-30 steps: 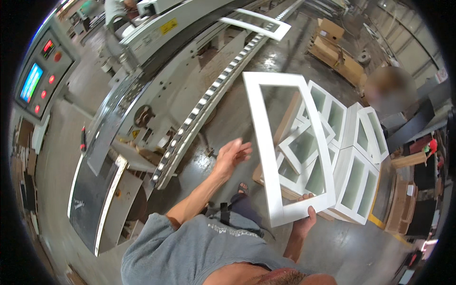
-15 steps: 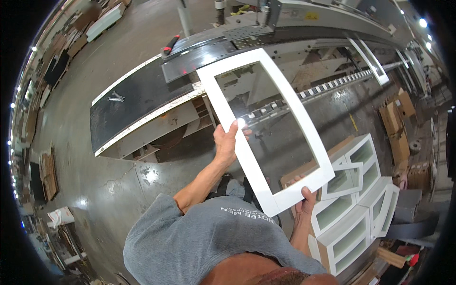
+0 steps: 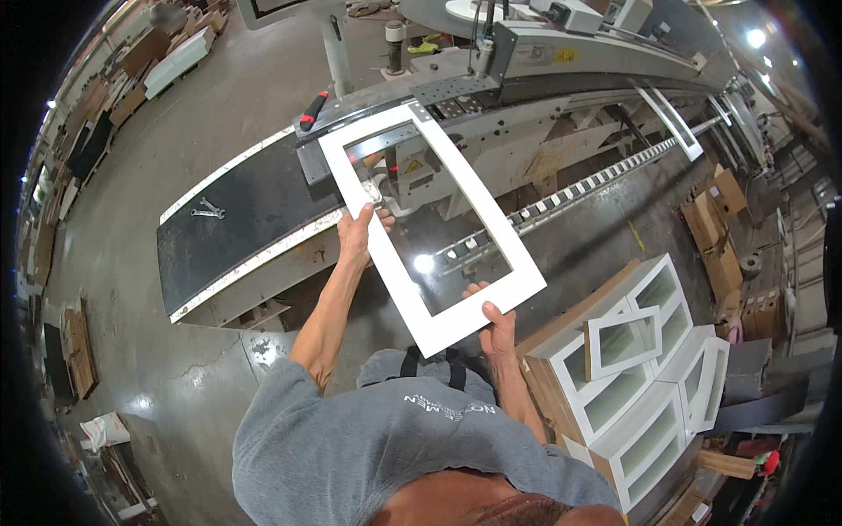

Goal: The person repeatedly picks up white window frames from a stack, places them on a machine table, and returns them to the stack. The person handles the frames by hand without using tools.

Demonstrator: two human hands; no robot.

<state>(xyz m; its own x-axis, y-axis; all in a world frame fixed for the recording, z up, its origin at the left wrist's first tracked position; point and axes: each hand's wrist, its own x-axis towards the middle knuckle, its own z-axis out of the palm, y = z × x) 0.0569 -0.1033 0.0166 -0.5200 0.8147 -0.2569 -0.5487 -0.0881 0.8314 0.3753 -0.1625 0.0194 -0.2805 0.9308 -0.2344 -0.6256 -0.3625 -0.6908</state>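
A white rectangular cabinet door frame (image 3: 476,202) is tilted in front of me, its far end over the metal bed of a long machine (image 3: 561,83). My left hand (image 3: 354,235) grips its left side near the middle, thumb on top and fingers reaching through the opening. At the near right corner my right hand (image 3: 498,328) holds the short end, thumb above and some fingertips showing at the inner edge. Through the opening I see machine parts and floor; whether glass fills it I cannot tell.
Left of the frame lies a black table (image 3: 241,232) with wrenches (image 3: 208,210) on it. A red-and-black handled tool (image 3: 313,111) rests by the bed. White frames and cabinet fronts (image 3: 605,405) are stacked at my right, with cardboard boxes (image 3: 709,237) beyond. Another white frame (image 3: 671,123) is farther along the machine.
The door frame has moved left, its far end now over the machine bed. Both hands have travelled with it, still gripping. The view has shifted slightly.
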